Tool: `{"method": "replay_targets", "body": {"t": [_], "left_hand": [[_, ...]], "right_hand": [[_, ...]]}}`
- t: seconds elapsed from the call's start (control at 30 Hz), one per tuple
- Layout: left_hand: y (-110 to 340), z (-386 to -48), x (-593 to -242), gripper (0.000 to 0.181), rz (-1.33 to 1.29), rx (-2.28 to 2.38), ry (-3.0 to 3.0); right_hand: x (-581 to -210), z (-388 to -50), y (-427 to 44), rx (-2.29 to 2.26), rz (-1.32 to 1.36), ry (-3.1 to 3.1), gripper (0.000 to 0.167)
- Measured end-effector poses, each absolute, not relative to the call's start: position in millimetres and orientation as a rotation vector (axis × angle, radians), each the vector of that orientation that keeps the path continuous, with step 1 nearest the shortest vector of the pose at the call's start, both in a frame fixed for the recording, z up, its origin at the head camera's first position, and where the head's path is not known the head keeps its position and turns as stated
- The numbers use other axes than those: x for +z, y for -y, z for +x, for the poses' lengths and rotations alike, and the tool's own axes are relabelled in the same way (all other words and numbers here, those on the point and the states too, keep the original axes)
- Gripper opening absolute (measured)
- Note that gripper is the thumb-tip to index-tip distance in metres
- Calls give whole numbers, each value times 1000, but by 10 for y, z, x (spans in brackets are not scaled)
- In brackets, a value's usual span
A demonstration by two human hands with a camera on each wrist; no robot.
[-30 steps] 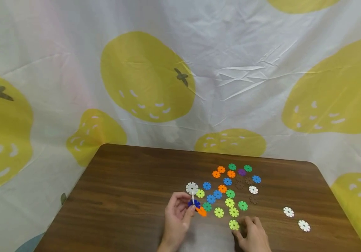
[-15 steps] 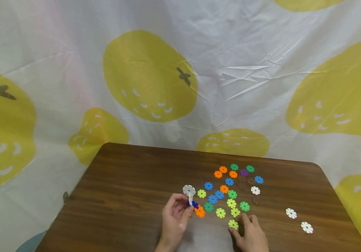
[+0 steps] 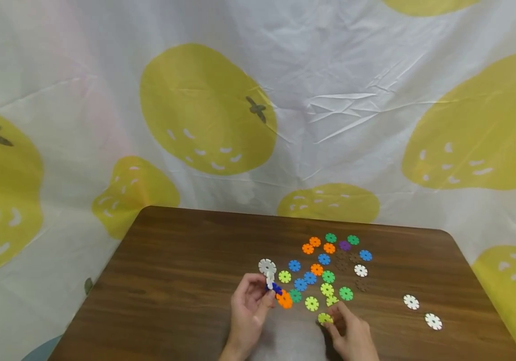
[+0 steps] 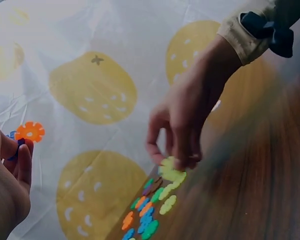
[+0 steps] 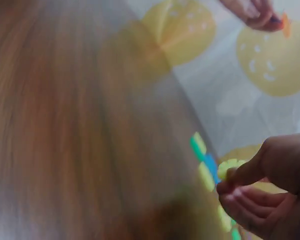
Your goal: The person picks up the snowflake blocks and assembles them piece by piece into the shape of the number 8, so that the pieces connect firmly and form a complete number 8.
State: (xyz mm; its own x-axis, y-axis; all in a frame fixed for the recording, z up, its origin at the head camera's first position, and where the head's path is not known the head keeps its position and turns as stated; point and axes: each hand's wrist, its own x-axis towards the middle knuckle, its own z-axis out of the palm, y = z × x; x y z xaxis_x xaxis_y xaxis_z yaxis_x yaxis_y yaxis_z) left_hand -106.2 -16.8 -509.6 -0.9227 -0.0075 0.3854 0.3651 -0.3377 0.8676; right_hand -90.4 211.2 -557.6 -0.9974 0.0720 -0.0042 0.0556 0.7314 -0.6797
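Observation:
My left hand (image 3: 248,312) pinches a small linked chain of notched plastic discs between thumb and fingers. The chain has a grey disc (image 3: 266,266) at its far end, a white disc (image 3: 270,281) seen edge-on, a dark blue disc (image 3: 277,289) and an orange disc (image 3: 284,300). Thumb and fingers cover part of the blue one. My right hand (image 3: 351,332) pinches a yellow-green disc (image 3: 323,318) by its edge; the left wrist view shows this yellow-green disc (image 4: 172,171) at the fingertips, above the loose ones.
On the brown wooden table (image 3: 186,271), several loose discs lie between and beyond the hands, including a green disc (image 3: 345,294) and a purple disc (image 3: 344,245). Two white ones, one being this white disc (image 3: 433,321), lie apart at right. A patterned curtain (image 3: 222,200) hangs behind.
My right hand has taken the nearest yellow-green disc from the table and moved it slightly left. The chain in my left hand has turned, so its orange disc shows more face-on.

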Motion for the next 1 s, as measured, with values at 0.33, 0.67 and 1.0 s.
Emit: {"method": "replay_targets", "body": {"t": [0.33, 0.67, 1.0], "left_hand": [[154, -1102, -5069, 23, -509, -2384, 1579], [152, -1096, -5089, 22, -563, -2345, 1535], [143, -1090, -5114, 22, -516, -2360, 1598]], "right_hand": [[-5090, -743, -1712, 1567, 76, 2382, 26], [-4933, -725, -1535, 1613, 285, 2214, 30], [-5004, -771, -1530, 1519, 400, 2153, 32]]}}
